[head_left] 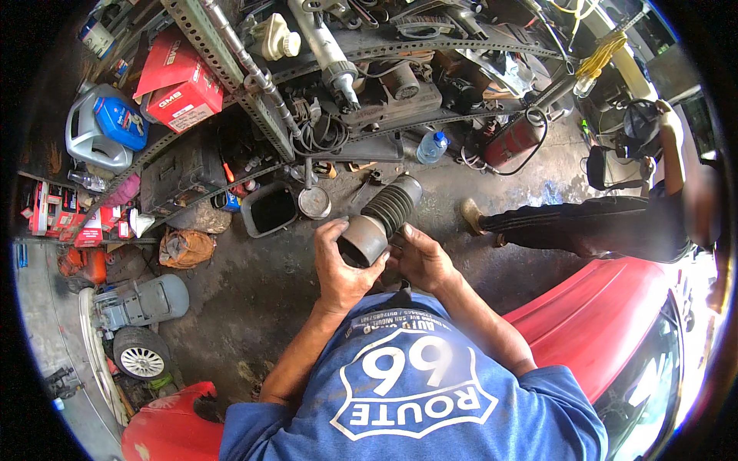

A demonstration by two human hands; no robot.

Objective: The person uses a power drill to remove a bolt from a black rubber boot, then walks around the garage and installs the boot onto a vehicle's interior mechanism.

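Observation:
A black corrugated rubber air intake hose [389, 203] with a wide, smooth, open collar is held up in front of my chest. My left hand [338, 270] grips that collar, fingers on its far left side and thumb along its near rim. At the hose's right side, my right hand [427, 267] is curled with its thumb up against the ribs beside the collar; its other fingers are partly hidden behind the collar. The ribbed end points away from me, up and to the right.
Metal shelving [250, 100] crowded with parts runs along the far side. Beneath it stand a dark-filled tub [268, 229], a round can [314, 203], a water bottle [432, 148] and a red cylinder [513, 144]. Another person [600, 223] stands at right, near a red car [588, 315].

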